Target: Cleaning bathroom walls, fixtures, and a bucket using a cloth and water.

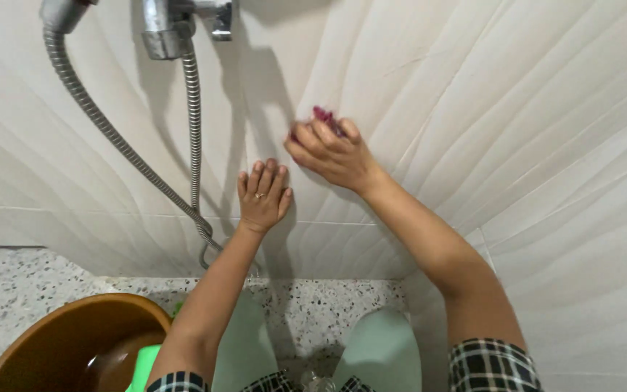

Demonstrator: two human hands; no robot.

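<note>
My left hand [262,194] lies flat against the white tiled wall [517,131], fingers together and pointing up, a ring on one finger. My right hand [330,151] is a little higher and to the right, pressed to the same wall and closed around a small dark pink scrubber [324,116], of which only the top edge shows above my fingers. The two hands are a short gap apart.
A chrome shower tap [175,25] is mounted at the top left, with two metal hoses [194,131] hanging down the wall just left of my left hand. A brown plastic basin [59,337] sits at the lower left on the speckled floor [328,305], a green object beside it.
</note>
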